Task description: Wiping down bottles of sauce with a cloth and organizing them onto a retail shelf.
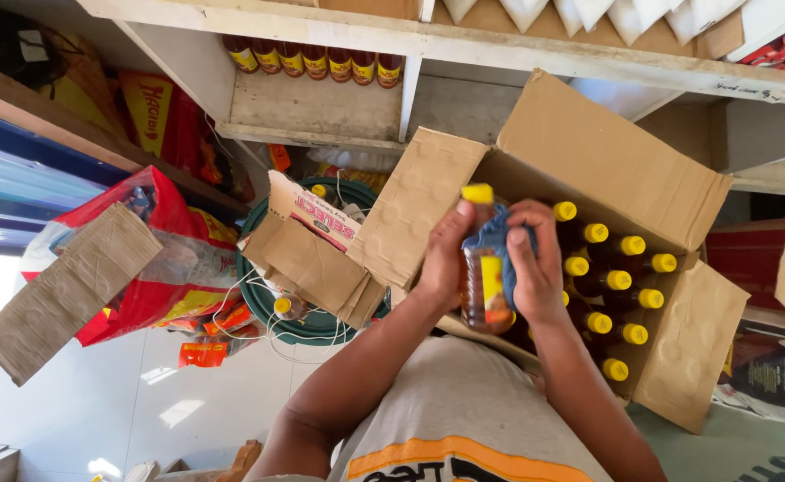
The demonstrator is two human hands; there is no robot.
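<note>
My left hand (444, 257) grips a bottle (484, 290) of amber liquid with a yellow cap and a yellow label, held upright over an open cardboard box (607, 161). My right hand (535, 268) presses a blue cloth (498, 234) against the bottle's upper side. Inside the box stand several more dark bottles with yellow caps (620, 280), to the right of my hands.
A white wooden shelf (321, 107) ahead carries a row of bottles with yellow labels (312, 61). A smaller open carton (312, 259) rests on a green tub (258, 308), with a loose bottle (287, 306) in it. Red plastic bags (165, 259) and corrugated cardboard (62, 290) lie at left on the white tile floor.
</note>
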